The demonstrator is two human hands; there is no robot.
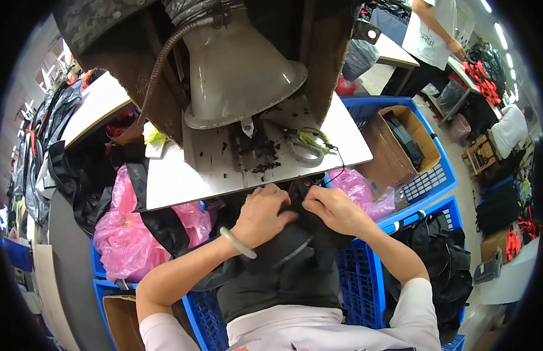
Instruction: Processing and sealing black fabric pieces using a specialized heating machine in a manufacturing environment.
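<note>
Just below the front edge of the small white worktable, both my hands are on black fabric in front of my lap. My left hand, with a pale bangle at its wrist, has its fingers curled at the cloth. My right hand is closed with thumb and forefinger pinched on the cloth to the right. The fabric's exact shape is hard to make out against my dark clothing. On the worktable lie scissors with yellow-green wrapping on the handle, beyond my right hand.
A grey bell-shaped metal hood hangs over the worktable, inside a cardboard surround. Blue crates stand on both sides, holding cardboard, black pieces and pink plastic bags. Another person stands at a far table, and one sits at the right.
</note>
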